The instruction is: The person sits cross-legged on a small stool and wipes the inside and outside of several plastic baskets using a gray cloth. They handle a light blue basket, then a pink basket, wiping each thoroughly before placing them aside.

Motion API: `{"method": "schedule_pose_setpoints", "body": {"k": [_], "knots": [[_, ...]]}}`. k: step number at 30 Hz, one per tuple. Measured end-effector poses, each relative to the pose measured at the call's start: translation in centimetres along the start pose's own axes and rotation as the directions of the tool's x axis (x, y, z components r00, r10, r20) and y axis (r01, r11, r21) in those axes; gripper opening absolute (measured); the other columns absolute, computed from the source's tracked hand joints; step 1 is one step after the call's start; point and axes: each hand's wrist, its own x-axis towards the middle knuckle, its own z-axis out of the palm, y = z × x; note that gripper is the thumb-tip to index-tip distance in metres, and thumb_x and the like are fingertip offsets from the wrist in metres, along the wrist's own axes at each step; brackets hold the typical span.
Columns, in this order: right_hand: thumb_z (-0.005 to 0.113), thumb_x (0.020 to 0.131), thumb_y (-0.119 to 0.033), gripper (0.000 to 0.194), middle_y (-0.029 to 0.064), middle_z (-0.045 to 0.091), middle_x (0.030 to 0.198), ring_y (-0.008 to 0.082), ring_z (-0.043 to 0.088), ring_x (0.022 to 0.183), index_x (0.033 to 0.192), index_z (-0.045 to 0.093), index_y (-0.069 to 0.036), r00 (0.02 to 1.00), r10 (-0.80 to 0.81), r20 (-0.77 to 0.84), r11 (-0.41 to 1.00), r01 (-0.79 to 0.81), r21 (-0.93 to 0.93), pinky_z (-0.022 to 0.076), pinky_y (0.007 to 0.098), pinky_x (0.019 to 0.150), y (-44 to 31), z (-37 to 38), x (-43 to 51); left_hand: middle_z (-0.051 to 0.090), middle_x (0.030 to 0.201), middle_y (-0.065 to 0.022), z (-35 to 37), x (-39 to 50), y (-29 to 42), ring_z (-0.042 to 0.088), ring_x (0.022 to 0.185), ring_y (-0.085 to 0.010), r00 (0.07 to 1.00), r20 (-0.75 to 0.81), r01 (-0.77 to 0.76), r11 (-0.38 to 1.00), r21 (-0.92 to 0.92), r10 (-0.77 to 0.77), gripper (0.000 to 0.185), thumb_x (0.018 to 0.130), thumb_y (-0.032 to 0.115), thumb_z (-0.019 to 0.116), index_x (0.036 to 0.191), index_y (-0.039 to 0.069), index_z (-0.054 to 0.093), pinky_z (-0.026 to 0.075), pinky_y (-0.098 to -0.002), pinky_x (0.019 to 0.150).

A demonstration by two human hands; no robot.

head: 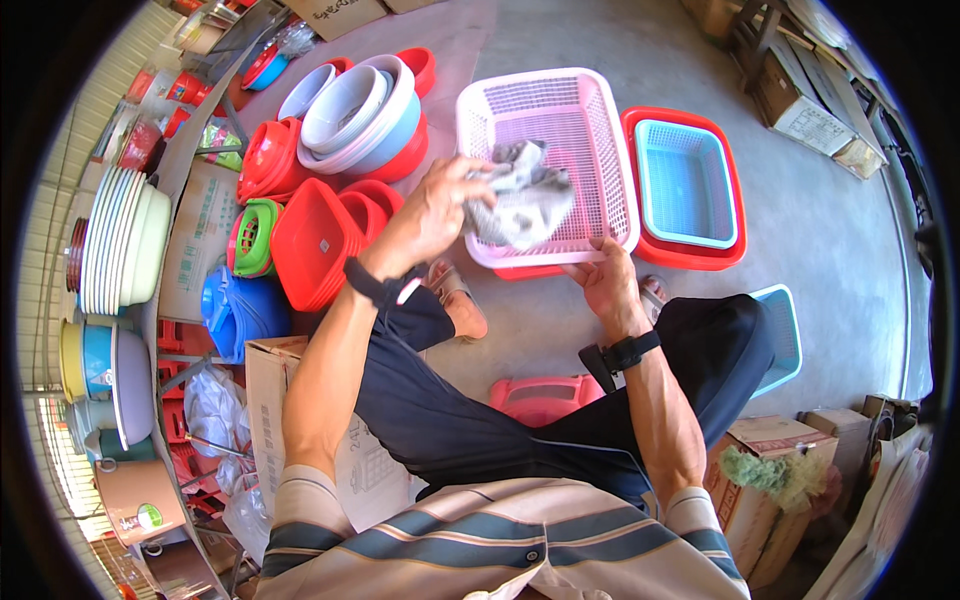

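My left hand [442, 202] grips a crumpled grey-and-white cloth [525, 202], partly blurred, over the inside of a plastic basket. This rectangular basket [621, 161] has a pale pink rim and perforated pink walls. On its near rim, toward the right corner, my right hand [609, 281] takes hold with the thumb over the edge. Beneath the basket, a strip of a red plastic item [525, 273] shows; most of it is hidden. Just to the right, a light blue basket [686, 184] sits inside a red tub [735, 225].
Stacked basins [345, 105], red square tubs [311, 240] and a blue bucket [240, 307] crowd the left. A pink plastic stool [544, 397] is beneath my legs. A teal basket [784, 337] stands by my right knee. Cardboard boxes [780, 442] flank me.
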Motion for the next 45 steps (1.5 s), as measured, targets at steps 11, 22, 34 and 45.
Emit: {"method": "schedule_pose_setpoints", "body": {"k": [11,22,34,45], "knots": [[0.05,0.102,-0.015,0.025,0.0195,0.068,0.114,0.0362,0.074,0.106,0.117,0.055,0.004,0.996,-0.079,-0.036,0.99,0.082,0.112,0.0656,0.05,0.092,-0.1,0.6,-1.2,0.037,0.163,-0.0241,9.7,-4.5,0.7,0.042,0.148,-0.0305,0.715,-0.353,0.259,0.699,-0.667,-0.603,0.09,0.099,0.027,0.076,0.163,-0.005,0.022,0.035,-0.0403,0.122],[0.063,0.098,-0.023,0.037,0.0099,0.069,0.122,0.0266,0.073,0.105,0.131,0.055,-0.007,0.969,-0.237,0.075,0.959,0.245,-0.144,0.0625,0.0439,0.087,-1.9,1.9,-3.0,0.074,0.117,-0.0242,12.4,-3.3,2.5,0.07,0.112,-0.0354,0.455,-0.282,0.576,0.521,-0.63,-0.845,0.058,0.09,0.039,0.072,0.126,-0.006,0.065,0.051,-0.0443,0.099],[0.073,0.085,-0.026,0.032,-0.0015,0.054,0.097,0.0117,0.052,0.082,0.11,0.056,-0.016,0.899,-0.398,-0.184,0.917,0.384,-0.108,0.0415,0.0284,0.066,1.9,1.7,-1.4,0.072,0.109,-0.0113,18.1,-2.6,4.0,0.065,0.094,-0.0187,0.558,-0.277,0.235,0.47,-0.851,-0.782,0.044,0.096,0.023,0.072,0.124,-0.008,0.062,0.053,-0.0362,0.087],[0.055,0.092,-0.038,0.059,0.0178,0.069,0.134,0.033,0.074,0.111,0.137,0.051,-0.001,0.986,-0.067,0.154,0.971,0.1,-0.217,0.0639,0.0513,0.091,-0.4,0.5,-2.6,0.057,0.139,-0.0336,8.2,-0.4,-4.6,0.058,0.132,-0.0345,0.557,-0.387,0.375,0.638,-0.673,-0.735,0.088,0.094,0.052,0.076,0.138,-0.017,0.042,0.045,-0.041,0.112]]}}
